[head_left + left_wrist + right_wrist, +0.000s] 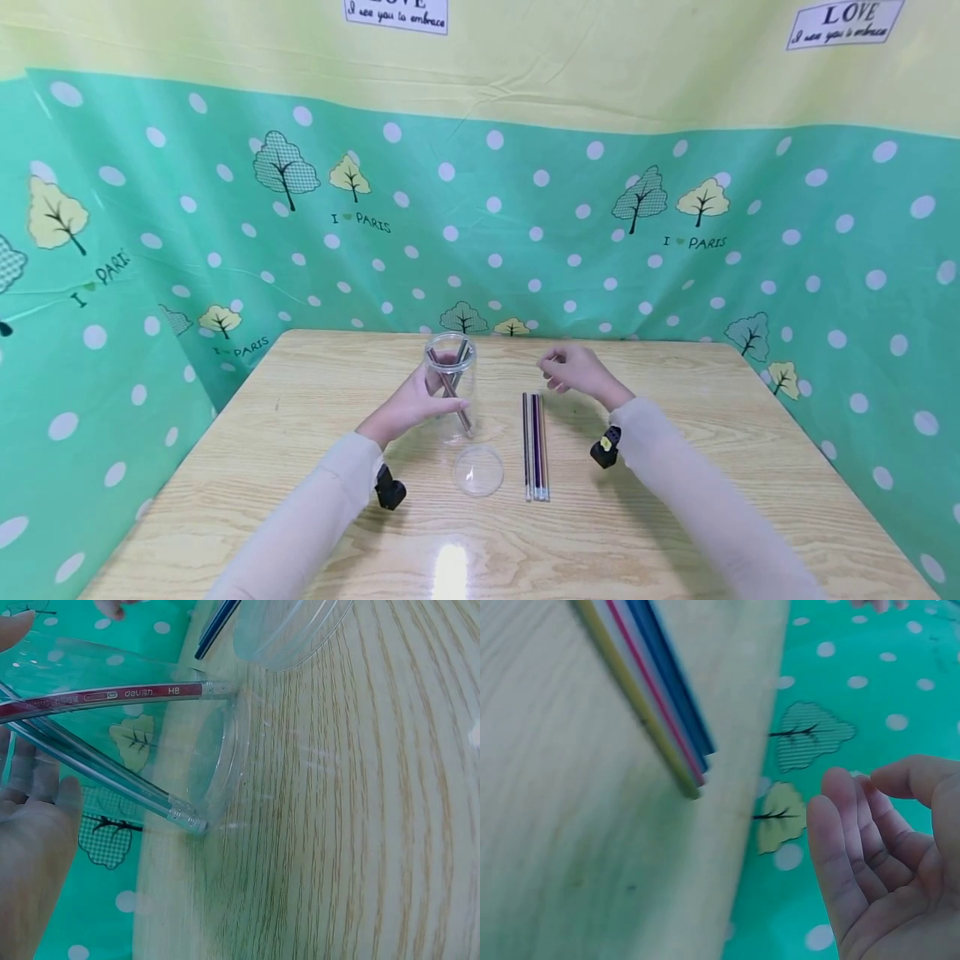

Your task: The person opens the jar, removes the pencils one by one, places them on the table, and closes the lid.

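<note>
"several pencils (536,446) are lying side by side on the table (247,450), just right of the clear jar (461,379). what are you seeing from out there?"

"i'm watching the left hand (412,406) gripping the jar, thumb and fingers curling round its wall. it's holding the jar upright and uncapped, a red pencil (154,692) and at least two more slanting inside."

"and the right hand (575,369)?"

"it's hovering past the row's far ends, fingers loosely bent, thumb near the index tip; i'm spotting nothing between them."

"which step, then?"

"i'm guessing we're loading the jar, pausing between pencils."

"and what is the next move needing?"

"probably a light pinch on one pencil, sparing its neighbours. the round lid (478,471) is lying in front of the jar, likely waiting its turn."
</note>
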`<state>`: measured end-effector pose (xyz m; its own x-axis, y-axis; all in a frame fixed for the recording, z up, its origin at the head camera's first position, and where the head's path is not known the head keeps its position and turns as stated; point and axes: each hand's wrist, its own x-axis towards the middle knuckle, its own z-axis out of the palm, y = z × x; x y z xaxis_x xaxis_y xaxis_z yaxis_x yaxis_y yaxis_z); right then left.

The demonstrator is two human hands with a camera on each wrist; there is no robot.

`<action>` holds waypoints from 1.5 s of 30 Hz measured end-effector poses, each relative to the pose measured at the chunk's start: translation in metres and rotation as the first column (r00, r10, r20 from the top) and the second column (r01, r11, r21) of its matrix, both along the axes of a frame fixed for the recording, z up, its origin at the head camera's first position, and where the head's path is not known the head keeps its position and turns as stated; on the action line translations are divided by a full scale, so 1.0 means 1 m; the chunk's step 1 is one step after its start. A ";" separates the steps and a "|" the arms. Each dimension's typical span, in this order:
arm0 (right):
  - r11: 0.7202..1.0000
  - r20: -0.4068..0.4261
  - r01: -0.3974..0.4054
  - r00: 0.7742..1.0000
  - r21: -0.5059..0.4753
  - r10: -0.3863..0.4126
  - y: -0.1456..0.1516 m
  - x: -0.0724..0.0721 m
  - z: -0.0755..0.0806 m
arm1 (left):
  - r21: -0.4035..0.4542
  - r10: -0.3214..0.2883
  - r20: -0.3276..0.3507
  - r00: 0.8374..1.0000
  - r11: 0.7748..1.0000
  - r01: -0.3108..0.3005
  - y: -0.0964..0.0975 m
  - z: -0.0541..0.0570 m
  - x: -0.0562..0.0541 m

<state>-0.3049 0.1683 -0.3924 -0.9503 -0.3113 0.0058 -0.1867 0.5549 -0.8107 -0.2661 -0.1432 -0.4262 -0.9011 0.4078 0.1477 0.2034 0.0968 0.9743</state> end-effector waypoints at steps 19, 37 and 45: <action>0.989 -0.143 -0.145 0.980 -0.020 0.140 -0.027 0.020 0.055 | -0.019 0.000 -0.018 1.000 1.000 -0.001 0.001 -0.001 0.000; 0.939 -0.244 -0.343 0.910 0.008 0.334 -0.061 0.035 0.076 | 0.000 -0.018 -0.036 0.999 1.000 0.018 0.002 -0.001 0.002; 0.917 -0.272 -0.387 0.876 0.094 0.398 -0.072 0.032 0.075 | -0.018 -0.026 -0.038 0.999 1.000 0.025 0.001 0.000 0.002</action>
